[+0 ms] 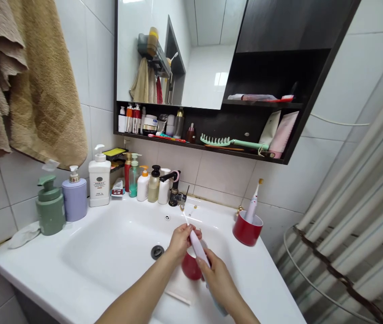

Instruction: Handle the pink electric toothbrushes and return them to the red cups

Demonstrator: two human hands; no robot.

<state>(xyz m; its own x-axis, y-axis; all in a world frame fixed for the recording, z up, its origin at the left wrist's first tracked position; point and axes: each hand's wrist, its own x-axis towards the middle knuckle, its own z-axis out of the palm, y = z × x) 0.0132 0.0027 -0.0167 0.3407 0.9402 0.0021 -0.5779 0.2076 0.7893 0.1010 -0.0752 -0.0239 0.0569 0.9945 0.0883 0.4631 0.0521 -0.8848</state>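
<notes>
over the white washbasin [110, 234], the left hand [179, 240] and the right hand [216, 275] both close their fingers around a pale pink electric toothbrush [198, 249], held slantwise above the basin, with a red cup [190, 266] just behind it.

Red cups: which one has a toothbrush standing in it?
The red cup on the sink's right side, with the electric toothbrush standing in it. The other cup sits by the right hand.

No lettering can be read: the print on the white pump bottle [99, 183] is too small and blurred.
</notes>
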